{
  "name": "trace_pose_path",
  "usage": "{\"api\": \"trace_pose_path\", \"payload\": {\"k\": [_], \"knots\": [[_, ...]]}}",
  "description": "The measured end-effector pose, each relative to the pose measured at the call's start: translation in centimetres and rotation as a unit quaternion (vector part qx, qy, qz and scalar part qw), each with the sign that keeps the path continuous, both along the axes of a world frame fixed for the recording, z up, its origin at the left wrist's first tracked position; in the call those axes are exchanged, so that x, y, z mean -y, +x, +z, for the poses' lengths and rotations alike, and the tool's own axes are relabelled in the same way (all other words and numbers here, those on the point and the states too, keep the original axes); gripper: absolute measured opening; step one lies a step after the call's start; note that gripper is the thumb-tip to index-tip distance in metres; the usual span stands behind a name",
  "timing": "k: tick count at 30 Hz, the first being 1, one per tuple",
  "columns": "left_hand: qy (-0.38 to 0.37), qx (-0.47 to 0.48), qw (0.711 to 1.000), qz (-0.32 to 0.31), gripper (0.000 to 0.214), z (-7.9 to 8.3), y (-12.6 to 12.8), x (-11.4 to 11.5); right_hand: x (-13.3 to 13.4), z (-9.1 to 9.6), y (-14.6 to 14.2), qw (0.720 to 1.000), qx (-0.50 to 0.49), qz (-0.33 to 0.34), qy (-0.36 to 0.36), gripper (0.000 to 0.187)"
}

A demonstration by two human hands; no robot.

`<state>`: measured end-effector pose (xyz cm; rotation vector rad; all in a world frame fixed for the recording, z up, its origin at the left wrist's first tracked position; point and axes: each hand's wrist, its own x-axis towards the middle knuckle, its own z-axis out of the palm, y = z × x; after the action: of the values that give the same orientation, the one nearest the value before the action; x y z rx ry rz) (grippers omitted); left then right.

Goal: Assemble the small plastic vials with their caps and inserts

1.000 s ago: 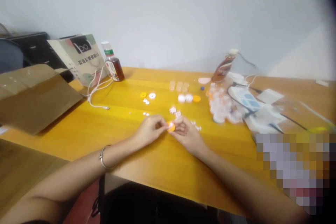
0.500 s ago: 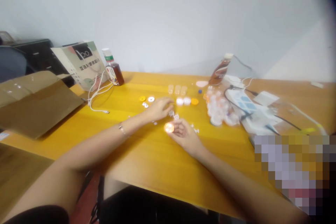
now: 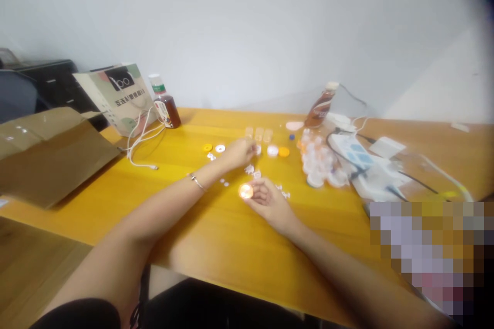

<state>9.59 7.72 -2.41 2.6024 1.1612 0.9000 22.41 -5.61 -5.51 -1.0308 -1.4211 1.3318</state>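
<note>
My right hand (image 3: 268,199) rests on the yellow table (image 3: 216,226) and pinches a small round orange piece (image 3: 246,191) that glows. My left hand (image 3: 239,152) is stretched forward, fingers curled over a white round cap (image 3: 258,149) in a row with another white cap (image 3: 272,150) and an orange cap (image 3: 284,151). Tiny white parts (image 3: 252,170) lie between my hands. Whether the left fingers grip the cap is hidden.
Behind the caps stand three small clear cups (image 3: 259,133). A pile of clear plastic pieces (image 3: 320,159), a power strip (image 3: 357,154) with cables and a brown bottle (image 3: 319,108) lie right. Left are a yellow ring (image 3: 208,147), white ring (image 3: 219,148), white cable (image 3: 141,139), bottle (image 3: 165,105), paper bag (image 3: 116,95), cardboard box (image 3: 46,149).
My left hand let go of the orange piece and reached forward to the row of caps. My right hand kept the orange piece, which now glows.
</note>
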Motion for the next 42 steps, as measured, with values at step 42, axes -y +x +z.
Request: {"api": "trace_pose_path", "payload": {"k": [42], "knots": [[-0.494,0.223,0.826,-0.156,0.037,0.7,-6.4,8.8,0.3,0.2,-0.2,0.998,0.025,-0.03,0.053,0.024]]}}
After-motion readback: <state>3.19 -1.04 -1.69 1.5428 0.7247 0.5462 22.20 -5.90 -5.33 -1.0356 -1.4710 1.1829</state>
